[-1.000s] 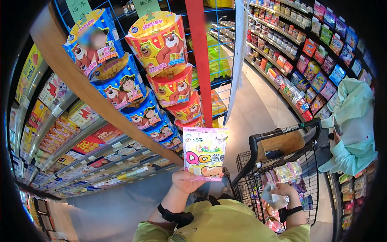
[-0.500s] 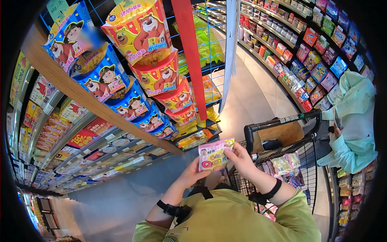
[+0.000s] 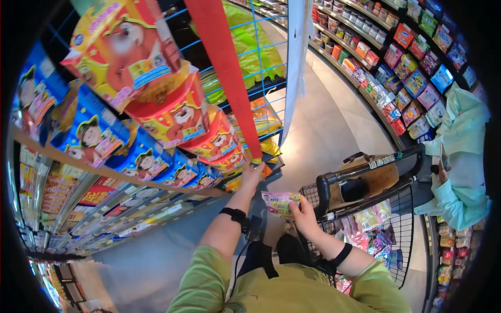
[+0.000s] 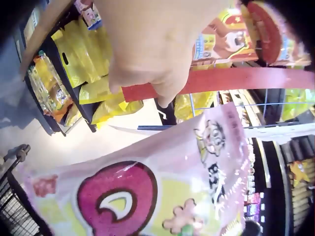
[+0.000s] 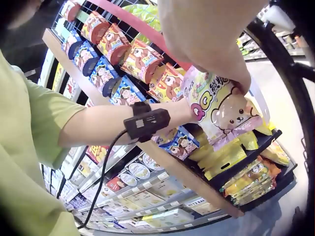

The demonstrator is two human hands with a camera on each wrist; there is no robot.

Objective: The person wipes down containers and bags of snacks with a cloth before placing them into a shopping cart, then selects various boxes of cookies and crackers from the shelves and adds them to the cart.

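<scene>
A glossy pink-and-yellow plastic packet (image 5: 220,129) lettered "QQ" is being pinched by the right hand (image 3: 307,218); a red strip (image 3: 225,62) is being touched by the left hand (image 3: 251,177), finger closure unclear.

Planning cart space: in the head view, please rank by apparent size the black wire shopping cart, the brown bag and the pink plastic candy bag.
1. Black wire shopping cart
2. Brown bag
3. Pink plastic candy bag
</scene>
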